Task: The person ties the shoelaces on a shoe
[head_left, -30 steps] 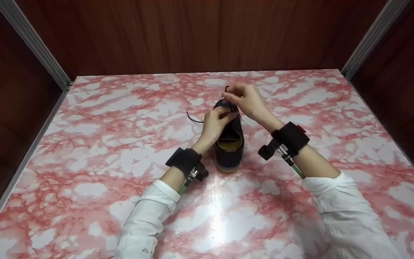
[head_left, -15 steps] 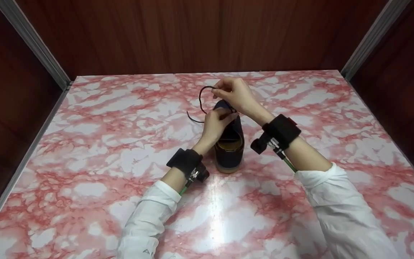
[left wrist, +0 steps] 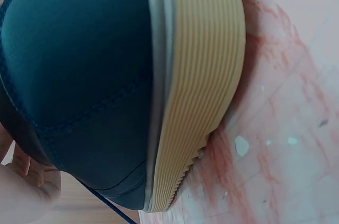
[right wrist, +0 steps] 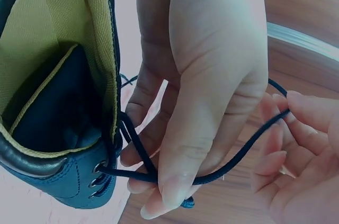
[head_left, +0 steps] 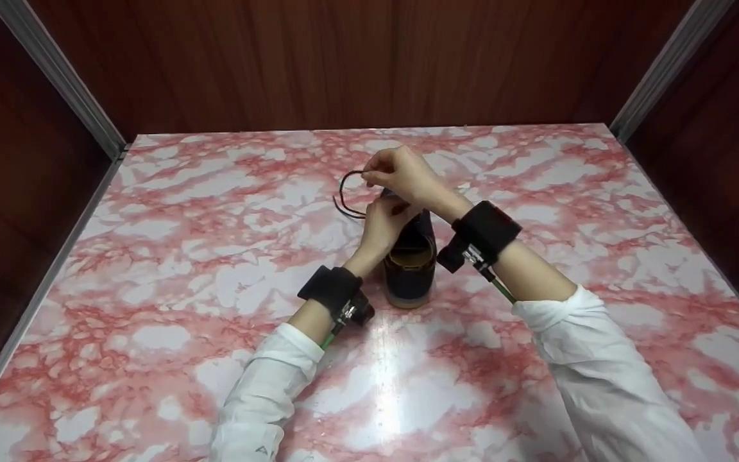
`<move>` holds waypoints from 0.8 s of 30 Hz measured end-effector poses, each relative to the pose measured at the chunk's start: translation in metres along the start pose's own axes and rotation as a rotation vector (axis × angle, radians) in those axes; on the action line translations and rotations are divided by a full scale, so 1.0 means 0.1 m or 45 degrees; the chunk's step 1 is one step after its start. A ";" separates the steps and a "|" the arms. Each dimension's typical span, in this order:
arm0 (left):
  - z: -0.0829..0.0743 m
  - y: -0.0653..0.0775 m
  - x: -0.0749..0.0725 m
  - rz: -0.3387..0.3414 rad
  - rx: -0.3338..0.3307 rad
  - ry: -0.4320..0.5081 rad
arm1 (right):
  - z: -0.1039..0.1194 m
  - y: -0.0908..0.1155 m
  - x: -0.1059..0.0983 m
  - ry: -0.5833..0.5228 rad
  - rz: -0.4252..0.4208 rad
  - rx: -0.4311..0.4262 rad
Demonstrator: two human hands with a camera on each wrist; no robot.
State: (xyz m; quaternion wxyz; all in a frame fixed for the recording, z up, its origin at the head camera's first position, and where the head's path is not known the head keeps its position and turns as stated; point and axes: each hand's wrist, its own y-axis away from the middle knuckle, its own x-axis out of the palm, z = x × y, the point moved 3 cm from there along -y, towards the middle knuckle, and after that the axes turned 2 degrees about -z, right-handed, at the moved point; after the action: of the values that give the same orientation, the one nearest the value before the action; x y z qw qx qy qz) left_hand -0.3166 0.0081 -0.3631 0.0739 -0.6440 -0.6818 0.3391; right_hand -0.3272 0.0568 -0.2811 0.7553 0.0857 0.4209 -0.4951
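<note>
A dark navy shoe point(head_left: 406, 282) with a ribbed tan sole point(left wrist: 198, 65) stands on the table, its heel toward me and its yellowish lining point(right wrist: 58, 1) showing. My left hand point(head_left: 380, 224) is over its front part. In the right wrist view, thumb and fingers of that left hand point(right wrist: 212, 60) pinch the dark laces where they cross beside the eyelets point(right wrist: 98, 181). Farther along, my right hand point(head_left: 405, 176) pinches a shoelace point(head_left: 342, 187), which bends in a curve to the left. The right hand's fingertips point(right wrist: 278, 110) show at the right edge of its own wrist view.
The table point(head_left: 151, 276) has a red and white marbled top. Dark wood panels point(head_left: 369, 64) rise behind it and at both sides, with metal strips point(head_left: 61, 77) at the corners. Black camera straps point(head_left: 488, 230) circle both wrists.
My right hand has moved left across the shoe's front, drawing the lace into a curve left of the shoe. The left hand has stayed almost still.
</note>
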 end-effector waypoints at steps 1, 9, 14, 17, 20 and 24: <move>0.00 0.00 0.00 -0.002 -0.004 -0.004 | 0.00 0.00 0.00 -0.006 0.022 0.004; 0.00 -0.01 0.00 0.002 -0.033 -0.016 | 0.00 0.01 -0.04 0.055 0.017 0.004; 0.00 0.00 0.00 0.022 -0.059 0.005 | -0.01 0.04 -0.13 0.024 -0.018 0.017; 0.00 -0.01 0.00 0.030 -0.088 0.012 | -0.06 0.07 -0.21 0.002 -0.057 0.048; 0.01 -0.01 0.00 0.031 -0.112 0.013 | -0.14 0.12 -0.31 0.003 -0.105 0.082; 0.01 -0.01 0.00 0.022 -0.112 0.002 | -0.29 0.19 -0.37 -0.002 -0.110 0.161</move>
State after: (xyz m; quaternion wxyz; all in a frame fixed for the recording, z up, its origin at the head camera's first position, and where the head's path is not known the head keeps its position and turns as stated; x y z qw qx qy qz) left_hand -0.3174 0.0078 -0.3630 0.0433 -0.6527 -0.6905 0.3088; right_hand -0.3337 0.1076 -0.2782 0.7267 0.1144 0.3915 -0.5528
